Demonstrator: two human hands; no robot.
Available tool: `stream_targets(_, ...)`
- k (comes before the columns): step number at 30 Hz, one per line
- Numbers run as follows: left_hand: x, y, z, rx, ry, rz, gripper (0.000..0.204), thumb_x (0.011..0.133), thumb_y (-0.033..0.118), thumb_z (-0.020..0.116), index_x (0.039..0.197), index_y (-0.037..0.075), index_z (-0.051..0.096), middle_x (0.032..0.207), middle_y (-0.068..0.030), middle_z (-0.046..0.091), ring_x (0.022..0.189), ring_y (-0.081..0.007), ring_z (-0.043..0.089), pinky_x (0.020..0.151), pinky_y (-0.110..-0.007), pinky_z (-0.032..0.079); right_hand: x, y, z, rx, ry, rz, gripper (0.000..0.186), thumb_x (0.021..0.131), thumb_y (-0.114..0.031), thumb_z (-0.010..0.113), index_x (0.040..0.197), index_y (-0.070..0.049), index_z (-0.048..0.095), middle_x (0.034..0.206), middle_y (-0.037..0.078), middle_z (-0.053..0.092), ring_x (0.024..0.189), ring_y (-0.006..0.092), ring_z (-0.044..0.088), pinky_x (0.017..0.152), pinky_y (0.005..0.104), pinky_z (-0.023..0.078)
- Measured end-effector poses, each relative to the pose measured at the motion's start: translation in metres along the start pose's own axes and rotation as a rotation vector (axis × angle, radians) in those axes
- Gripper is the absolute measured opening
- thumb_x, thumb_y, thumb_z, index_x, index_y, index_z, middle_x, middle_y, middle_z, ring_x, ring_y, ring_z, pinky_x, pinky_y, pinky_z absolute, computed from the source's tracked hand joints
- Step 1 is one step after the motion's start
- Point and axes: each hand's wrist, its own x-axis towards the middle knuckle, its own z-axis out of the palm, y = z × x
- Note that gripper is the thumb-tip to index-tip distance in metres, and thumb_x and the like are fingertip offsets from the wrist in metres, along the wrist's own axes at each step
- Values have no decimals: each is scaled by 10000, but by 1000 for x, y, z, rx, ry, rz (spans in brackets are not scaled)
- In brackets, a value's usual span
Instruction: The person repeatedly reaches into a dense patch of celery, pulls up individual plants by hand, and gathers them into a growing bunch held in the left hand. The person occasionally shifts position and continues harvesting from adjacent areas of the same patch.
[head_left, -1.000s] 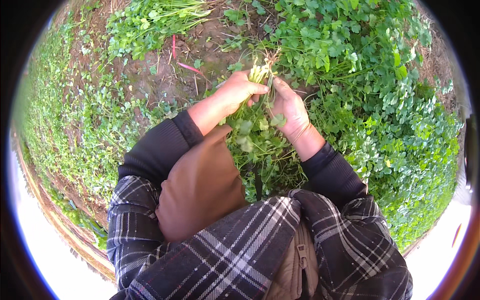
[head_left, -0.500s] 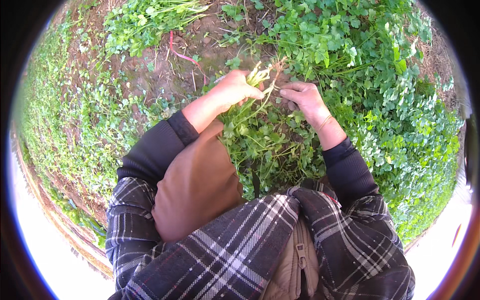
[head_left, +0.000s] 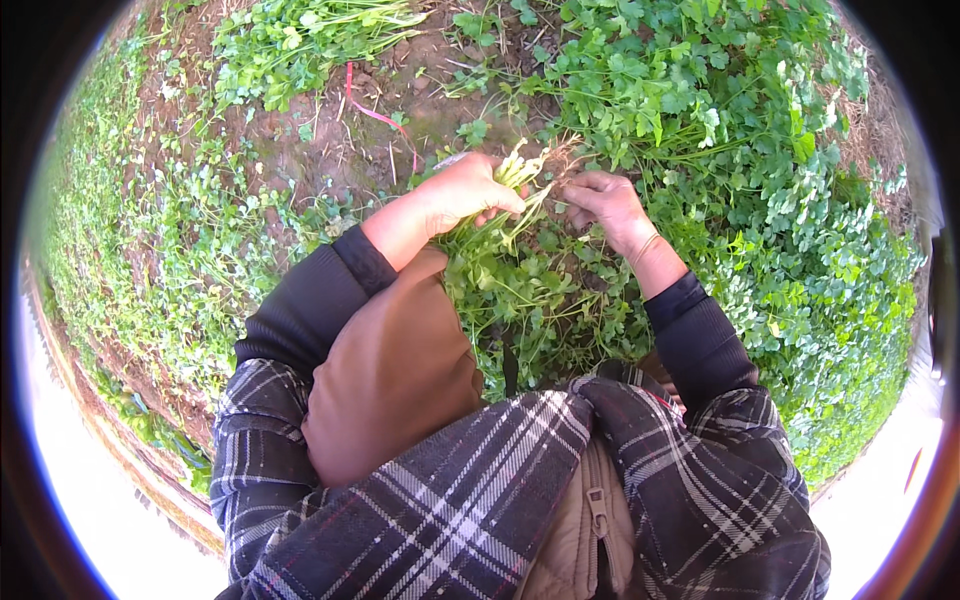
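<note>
A bunch of leafy green herb (head_left: 515, 168) with pale stem bases is gripped in my left hand (head_left: 465, 195), thumb across the stems, leaves hanging downward. At the bunch's upper end are brownish, thready roots (head_left: 560, 155). My right hand (head_left: 608, 212) is just below and right of those roots, fingers curled with thumb and forefinger pinched at the root strands; what exactly sits between the fingertips is too small to make out. My knee in brown cloth (head_left: 380, 370) lies under my left forearm.
Dense leafy plants (head_left: 720, 130) grow to the right, sparser plants (head_left: 170, 220) to the left. A pile of cut stems (head_left: 305, 35) lies at the top on bare soil (head_left: 420, 110), with a thin red strip (head_left: 385, 117) nearby. Bright pale edges border the bed at lower left and right.
My right hand has moved right from the stems to the root end, fingers now curled into a pinch. The bunch in my left hand has tilted rightward and shifted slightly down.
</note>
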Motion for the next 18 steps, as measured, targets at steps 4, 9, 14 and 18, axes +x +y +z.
stream_targets(4,-3,2,-8,-7,29,-3,197,682,65,654,872,23,624,655,-27,605,462,-69,465,394,-210,348,-2,2,12,110,75,-137,292,818,-144,643,1016,61,576,911,103,624,845,194,591,801,323,475)
stream_targets(9,-6,8,-13,-25,37,0,212,688,70,655,892,18,629,674,-36,620,463,-73,471,393,-208,352,2,4,16,272,-297,-77,280,799,-178,665,984,25,605,891,90,631,819,183,603,820,317,475)
stream_targets(14,-5,9,-21,-10,55,-19,208,677,49,667,877,12,627,673,-39,622,457,-60,455,385,-202,343,-3,-17,-2,-969,288,-505,287,743,-192,639,1013,-96,647,1087,128,599,1047,287,518,916,377,396)
stream_targets(18,-9,11,-21,56,63,-37,200,666,17,680,858,-1,626,642,-37,605,447,-58,458,354,-199,326,7,-34,20,-654,12,-648,252,774,-258,657,924,-57,667,1065,117,595,1089,258,474,931,371,382)
